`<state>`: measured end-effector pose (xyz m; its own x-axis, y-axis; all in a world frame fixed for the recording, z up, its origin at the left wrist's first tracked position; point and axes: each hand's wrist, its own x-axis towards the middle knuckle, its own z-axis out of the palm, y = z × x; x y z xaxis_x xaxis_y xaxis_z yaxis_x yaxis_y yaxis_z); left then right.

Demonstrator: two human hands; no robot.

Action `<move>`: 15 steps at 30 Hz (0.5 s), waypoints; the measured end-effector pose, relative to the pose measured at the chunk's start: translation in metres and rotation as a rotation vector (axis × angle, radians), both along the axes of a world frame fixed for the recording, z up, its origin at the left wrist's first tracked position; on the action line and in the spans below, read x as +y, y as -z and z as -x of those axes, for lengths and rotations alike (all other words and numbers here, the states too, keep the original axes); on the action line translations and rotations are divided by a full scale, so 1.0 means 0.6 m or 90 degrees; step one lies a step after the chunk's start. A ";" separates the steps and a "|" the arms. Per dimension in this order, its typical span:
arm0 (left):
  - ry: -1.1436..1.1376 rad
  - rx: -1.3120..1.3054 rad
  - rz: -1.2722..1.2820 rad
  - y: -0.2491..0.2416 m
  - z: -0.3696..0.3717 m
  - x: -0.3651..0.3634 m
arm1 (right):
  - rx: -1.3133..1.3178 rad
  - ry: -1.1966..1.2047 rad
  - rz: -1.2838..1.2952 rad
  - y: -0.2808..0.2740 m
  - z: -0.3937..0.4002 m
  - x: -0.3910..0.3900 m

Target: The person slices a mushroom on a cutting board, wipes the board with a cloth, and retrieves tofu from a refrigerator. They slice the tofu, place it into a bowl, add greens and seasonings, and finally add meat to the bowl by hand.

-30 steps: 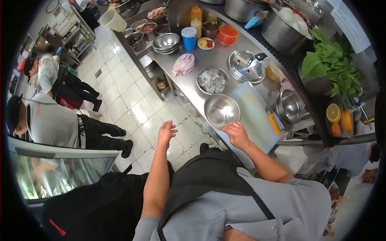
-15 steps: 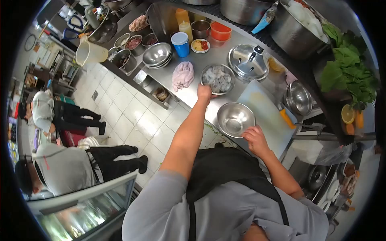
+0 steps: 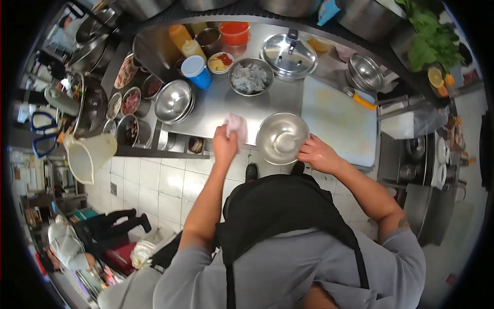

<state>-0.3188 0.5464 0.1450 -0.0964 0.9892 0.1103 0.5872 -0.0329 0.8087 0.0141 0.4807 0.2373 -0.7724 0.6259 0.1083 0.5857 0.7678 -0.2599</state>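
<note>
My left hand (image 3: 225,146) is closed on a pale pink cloth (image 3: 237,125) at the counter's front edge. With fingers gripping its right rim, my right hand (image 3: 318,153) holds an empty steel mixing bowl (image 3: 282,138) just over the front edge. Further back on the steel counter stands a bowl of greyish raw pieces that look like peeled shrimp (image 3: 250,77), apart from both hands. A white cutting board (image 3: 337,123) lies to the right of the held bowl.
Stacked steel bowls (image 3: 173,101), a blue tub (image 3: 196,72) and a small dish of red and yellow seasoning (image 3: 220,62) line the left and back. Beyond are a pot lid (image 3: 289,54) and a yellow-handled knife (image 3: 361,99). Co-workers (image 3: 69,244) stand at lower left.
My left hand has let go of the bowl of shrimp-like pieces, which now stands further back, and has taken hold of the cloth. My right hand still holds the empty bowl. The view has turned.
</note>
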 end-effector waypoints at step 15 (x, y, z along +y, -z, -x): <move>0.652 0.180 0.479 -0.225 -0.026 0.047 | 0.029 0.021 -0.092 -0.003 0.127 -0.004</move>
<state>-0.3033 0.5747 0.2802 0.6696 0.4273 -0.6075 0.7175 -0.1607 0.6778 -0.0619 0.4786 0.2388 -0.7444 0.6258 0.2327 0.6009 0.7799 -0.1752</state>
